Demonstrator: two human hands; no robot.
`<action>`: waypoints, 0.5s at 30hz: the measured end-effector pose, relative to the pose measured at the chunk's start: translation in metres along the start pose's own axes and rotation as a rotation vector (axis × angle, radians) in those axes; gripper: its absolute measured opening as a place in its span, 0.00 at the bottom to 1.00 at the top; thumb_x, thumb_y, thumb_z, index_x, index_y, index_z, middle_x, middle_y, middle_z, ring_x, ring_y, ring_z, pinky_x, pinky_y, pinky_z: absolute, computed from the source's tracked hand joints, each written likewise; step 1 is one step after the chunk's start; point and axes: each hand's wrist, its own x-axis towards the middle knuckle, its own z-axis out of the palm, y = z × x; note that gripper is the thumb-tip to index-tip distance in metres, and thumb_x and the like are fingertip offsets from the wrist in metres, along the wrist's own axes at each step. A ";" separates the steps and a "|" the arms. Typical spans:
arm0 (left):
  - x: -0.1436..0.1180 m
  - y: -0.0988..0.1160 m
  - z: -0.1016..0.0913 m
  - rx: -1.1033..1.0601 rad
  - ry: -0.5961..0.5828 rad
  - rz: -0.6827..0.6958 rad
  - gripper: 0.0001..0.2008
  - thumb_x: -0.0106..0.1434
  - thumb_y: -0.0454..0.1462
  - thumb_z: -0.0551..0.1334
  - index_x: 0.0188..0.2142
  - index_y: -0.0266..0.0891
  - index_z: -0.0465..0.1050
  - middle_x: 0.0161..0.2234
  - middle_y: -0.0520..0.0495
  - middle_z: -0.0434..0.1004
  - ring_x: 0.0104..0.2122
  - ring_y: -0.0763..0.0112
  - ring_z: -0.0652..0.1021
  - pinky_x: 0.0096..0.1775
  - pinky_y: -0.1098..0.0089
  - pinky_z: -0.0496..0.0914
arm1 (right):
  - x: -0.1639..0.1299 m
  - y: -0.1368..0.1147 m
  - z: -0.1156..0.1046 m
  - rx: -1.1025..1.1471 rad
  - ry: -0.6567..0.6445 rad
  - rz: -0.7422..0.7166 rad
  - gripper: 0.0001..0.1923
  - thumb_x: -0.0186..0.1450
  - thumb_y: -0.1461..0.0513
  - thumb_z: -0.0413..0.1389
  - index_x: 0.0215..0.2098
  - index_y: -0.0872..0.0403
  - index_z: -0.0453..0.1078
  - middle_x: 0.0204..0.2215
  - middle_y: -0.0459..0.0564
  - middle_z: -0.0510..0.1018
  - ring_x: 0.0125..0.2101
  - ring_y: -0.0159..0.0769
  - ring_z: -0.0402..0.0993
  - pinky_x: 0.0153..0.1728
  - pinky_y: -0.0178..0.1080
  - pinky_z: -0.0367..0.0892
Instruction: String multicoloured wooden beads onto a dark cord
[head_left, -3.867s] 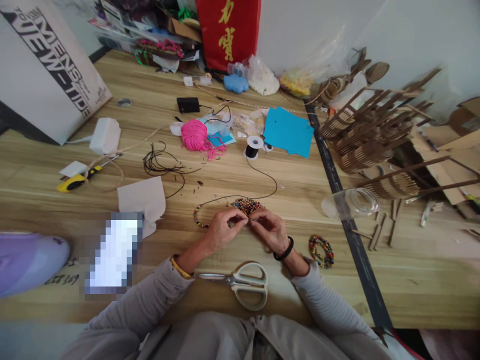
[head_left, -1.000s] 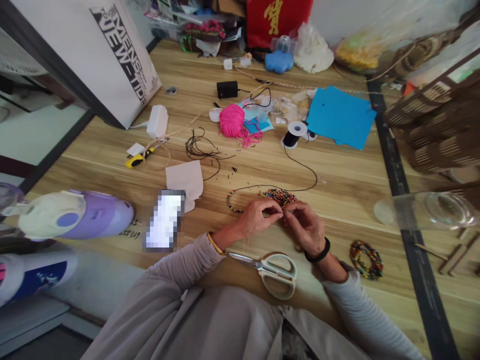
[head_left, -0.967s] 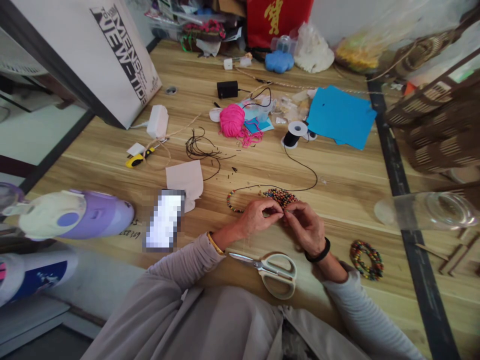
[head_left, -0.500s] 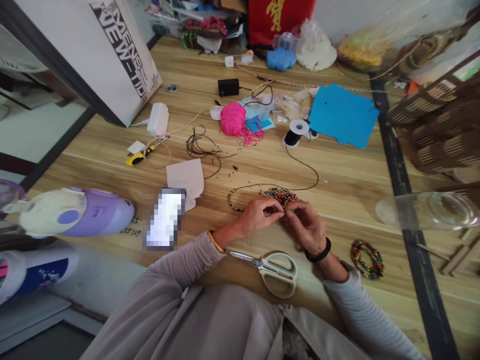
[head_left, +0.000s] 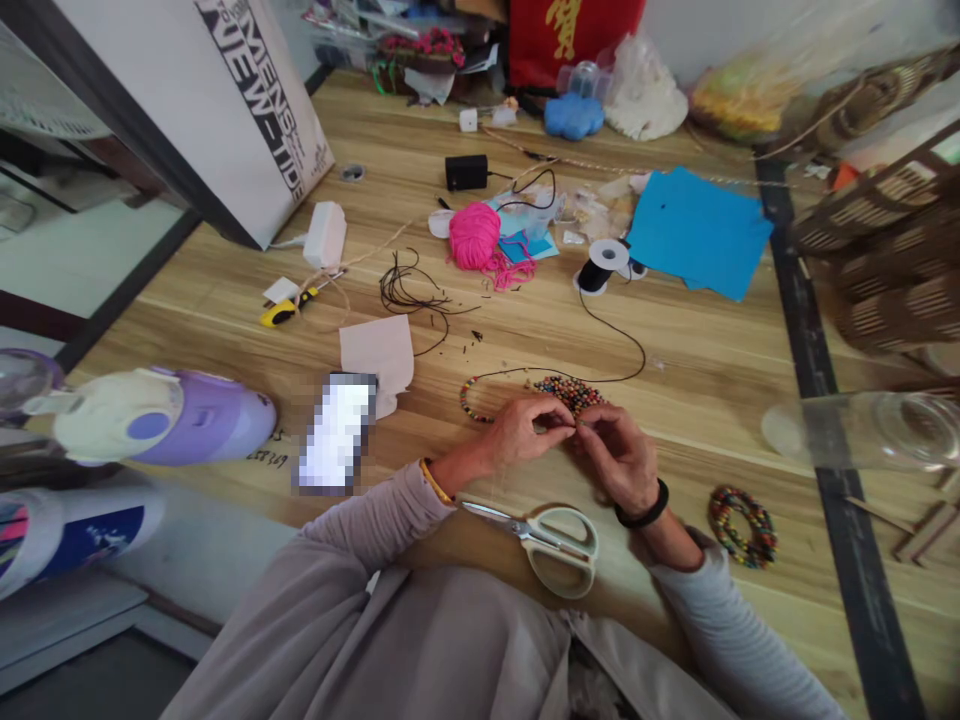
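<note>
On the wooden counter, the left hand and the right hand met fingertip to fingertip, both pinched on the black cord just in front of a pile of coloured beads. What sat between the fingertips was too small to tell. The cord ran away from the hands in a curve up and to the right, then back to the black spool farther off. A beaded strand arced left of the left hand. Scissors lay near the wrists, blades pointing left, and a finished bead bracelet lay right of the right forearm.
</note>
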 end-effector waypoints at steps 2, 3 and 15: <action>0.000 0.000 0.000 -0.002 -0.002 0.010 0.03 0.58 0.32 0.63 0.32 0.33 0.74 0.29 0.46 0.78 0.30 0.72 0.76 0.35 0.72 0.70 | 0.000 -0.001 0.000 -0.011 -0.002 -0.012 0.04 0.65 0.61 0.56 0.38 0.52 0.68 0.29 0.47 0.74 0.27 0.33 0.72 0.28 0.37 0.69; 0.000 0.000 0.000 0.000 -0.001 0.015 0.02 0.58 0.32 0.63 0.31 0.33 0.74 0.29 0.46 0.78 0.30 0.72 0.76 0.35 0.72 0.70 | 0.000 -0.001 0.000 -0.016 -0.004 -0.016 0.04 0.65 0.61 0.55 0.38 0.52 0.68 0.29 0.48 0.74 0.27 0.33 0.72 0.29 0.37 0.68; 0.001 0.004 0.000 0.006 0.014 -0.019 0.01 0.57 0.32 0.64 0.31 0.34 0.74 0.28 0.47 0.78 0.28 0.73 0.75 0.33 0.74 0.69 | 0.000 0.002 -0.001 -0.029 0.017 -0.030 0.04 0.65 0.61 0.55 0.38 0.53 0.68 0.30 0.49 0.74 0.29 0.34 0.72 0.29 0.37 0.68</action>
